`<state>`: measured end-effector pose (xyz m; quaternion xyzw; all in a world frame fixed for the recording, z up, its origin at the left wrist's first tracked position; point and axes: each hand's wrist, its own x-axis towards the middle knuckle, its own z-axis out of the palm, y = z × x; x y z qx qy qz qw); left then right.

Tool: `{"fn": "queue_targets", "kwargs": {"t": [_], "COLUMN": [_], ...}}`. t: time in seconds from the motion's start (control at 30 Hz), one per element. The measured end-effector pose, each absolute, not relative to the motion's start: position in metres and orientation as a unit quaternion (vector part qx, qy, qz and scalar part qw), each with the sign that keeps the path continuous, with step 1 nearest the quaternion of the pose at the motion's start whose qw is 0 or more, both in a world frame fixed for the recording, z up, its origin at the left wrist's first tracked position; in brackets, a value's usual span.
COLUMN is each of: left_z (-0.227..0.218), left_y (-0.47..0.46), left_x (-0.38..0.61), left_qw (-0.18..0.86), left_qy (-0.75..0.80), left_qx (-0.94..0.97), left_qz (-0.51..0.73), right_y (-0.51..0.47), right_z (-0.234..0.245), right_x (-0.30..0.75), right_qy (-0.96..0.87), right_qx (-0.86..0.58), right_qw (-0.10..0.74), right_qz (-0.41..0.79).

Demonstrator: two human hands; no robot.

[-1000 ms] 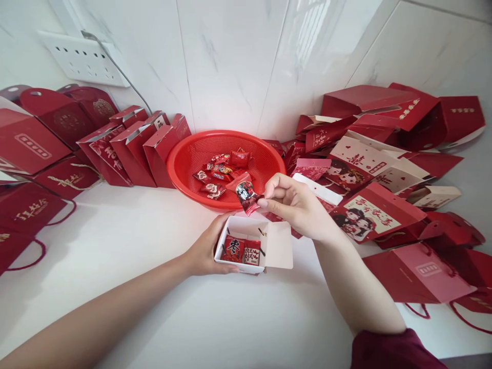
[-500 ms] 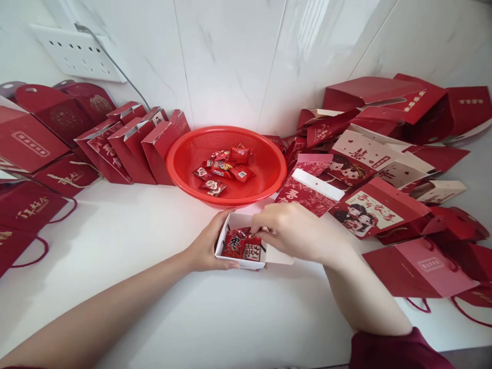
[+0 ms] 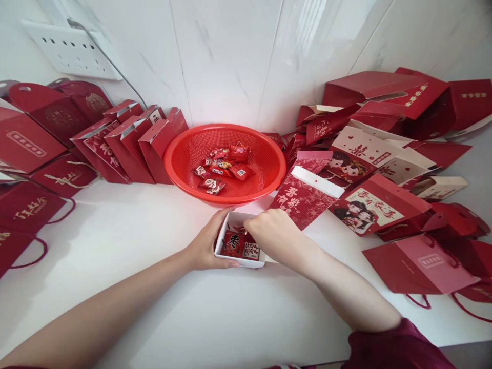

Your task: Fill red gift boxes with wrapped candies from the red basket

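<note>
My left hand (image 3: 209,245) is wrapped round the left side of a small open box (image 3: 246,263) with white inner walls, its thumb along the near edge. Wrapped candies (image 3: 233,244) in red packets with dark characters lie inside, next to a red and white patterned one (image 3: 251,250). My right hand (image 3: 271,228) reaches over the box's right side, fingers curled down into it and pinched at a shiny red candy wrapper (image 3: 241,230). Its fingertips are mostly hidden. Just behind the box stands a red plastic basket (image 3: 180,179) holding several wrapped candies (image 3: 238,152).
Red gift boxes (image 3: 157,148) stand in a row at the left, beside bags with cord handles (image 3: 36,205). A heap of red and pink boxes (image 3: 378,205) covers the right side. A socket strip (image 3: 73,54) with a grey cable is on the tiled wall.
My right hand has moved slightly left and down, deeper into the box, with its fingers curled in. My left hand keeps the box in the same place.
</note>
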<state>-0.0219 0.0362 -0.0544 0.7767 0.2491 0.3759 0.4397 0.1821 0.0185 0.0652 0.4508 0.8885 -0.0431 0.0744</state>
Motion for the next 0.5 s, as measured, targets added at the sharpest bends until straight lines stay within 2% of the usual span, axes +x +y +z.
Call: {"fn": "queue_targets", "kwargs": {"t": [0.33,0.5], "left_z": [-0.0538,-0.0526], "left_y": [0.0352,0.0347], "left_x": [-0.0219,-0.0211], "left_qw": [0.441,0.455], "left_qy": [0.268,0.253], "left_qx": [0.772,0.767], "left_qz": [0.371,0.375], "right_y": [0.0254,0.0228], "right_z": [0.0563,0.0547], "right_x": [0.1804,0.1841], "right_qy": [0.89,0.924], "right_qx": [0.446,0.374], "right_qw": [0.081,0.02], "right_qz": [-0.04,-0.076]}}
